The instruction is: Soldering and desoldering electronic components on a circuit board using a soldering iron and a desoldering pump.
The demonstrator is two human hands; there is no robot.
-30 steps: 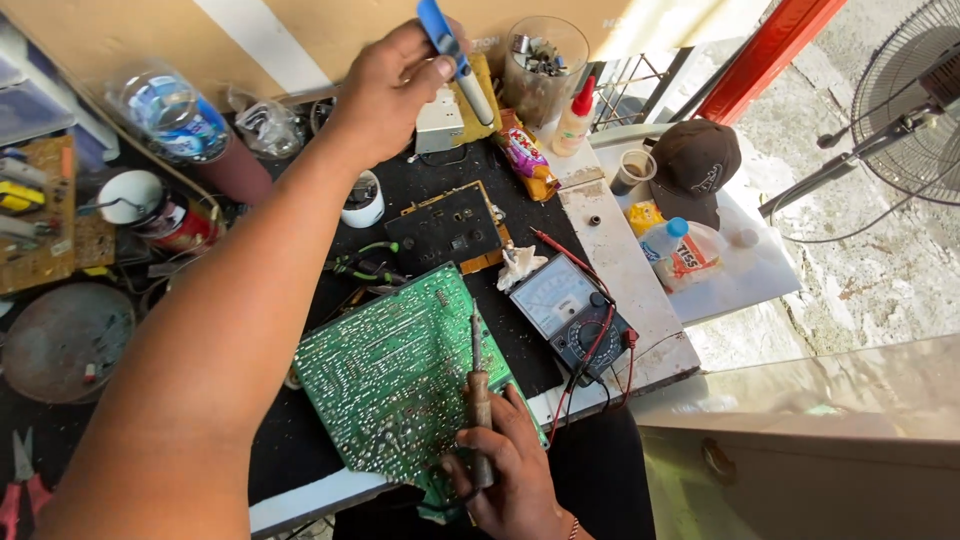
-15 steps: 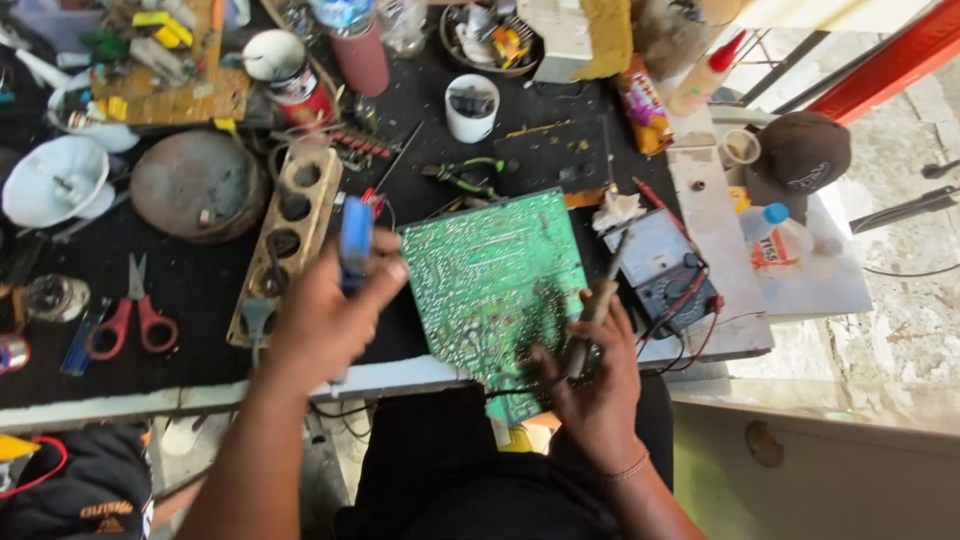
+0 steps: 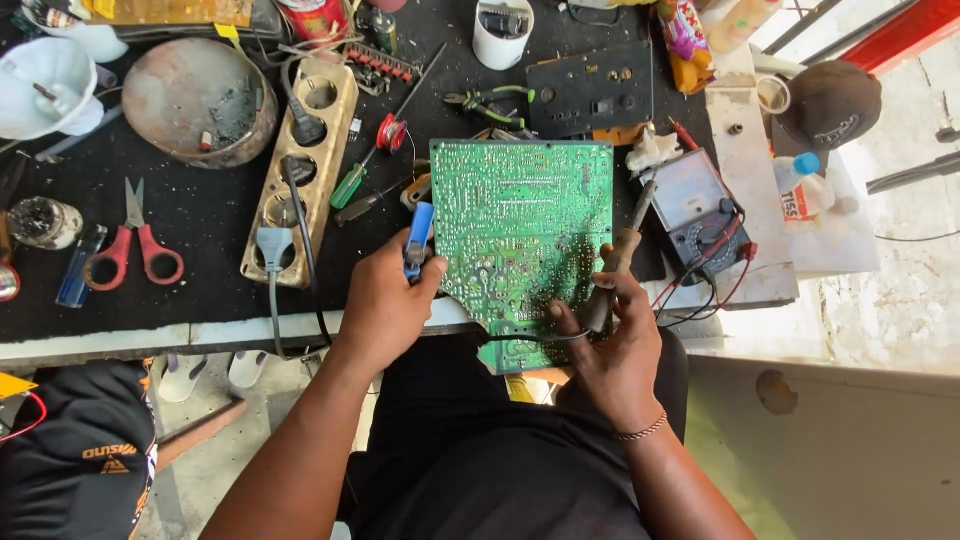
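Note:
A green circuit board (image 3: 525, 235) lies solder side up on the black bench, its near end jutting over the edge. My left hand (image 3: 385, 300) grips a blue tool (image 3: 418, 240) at the board's left edge. My right hand (image 3: 610, 345) holds a soldering iron (image 3: 615, 265) by its wooden handle, its shaft lying along the board's right edge and pointing away from me. A thin black cord runs from the iron across the board's near end.
A multimeter (image 3: 700, 215) with red and black leads sits right of the board. Red scissors (image 3: 135, 250), a beige power strip (image 3: 300, 165), a rusty round pan (image 3: 200, 100), screwdrivers, green pliers (image 3: 490, 100) and a white cup (image 3: 500, 30) crowd the bench. A dark cap (image 3: 825, 105) lies far right.
My left hand came down from the far shelf with the blue tool to the board's left edge. The right hand kept hold of the soldering iron. The view tilted down toward my lap.

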